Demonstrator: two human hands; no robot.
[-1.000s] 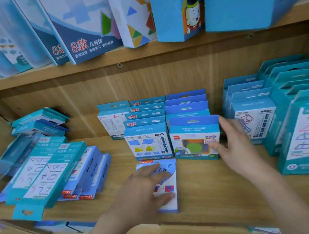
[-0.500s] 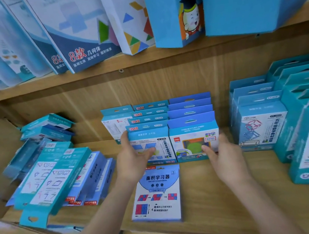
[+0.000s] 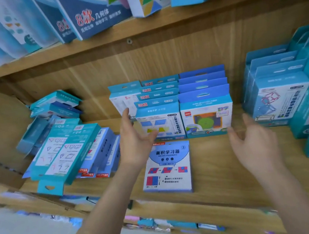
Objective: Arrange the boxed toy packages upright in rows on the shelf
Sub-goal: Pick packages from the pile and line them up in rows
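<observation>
a flat white-and-blue package (image 3: 166, 168) lies face up on the wooden shelf (image 3: 226, 176), near its front edge, its long axis running front to back with the printed title end toward the rear. its far end sits just in front of two upright rows. the left row (image 3: 159, 116) shows four boxes one behind another, front box with coloured shapes on its face; a fifth, paler box (image 3: 122, 101) stands beside it at the back left. the right row (image 3: 206, 108) also counts four, the front box showing a green disc. all stand with hang tabs up, faces forward.

the left hand (image 3: 133, 143) hovers with fingers spread, palm turned right, at the left edge of the left row's front box; whether it touches is unclear. the right hand (image 3: 255, 142) is open and empty, fingers loosely splayed, just right of the green-disc box.

at left, a heap of teal boxes (image 3: 61, 148) lies tipped over, long axes slanting toward the front-left. at right, taller teal boxes (image 3: 284, 95) stand upright in rows; their number cannot be told.
</observation>
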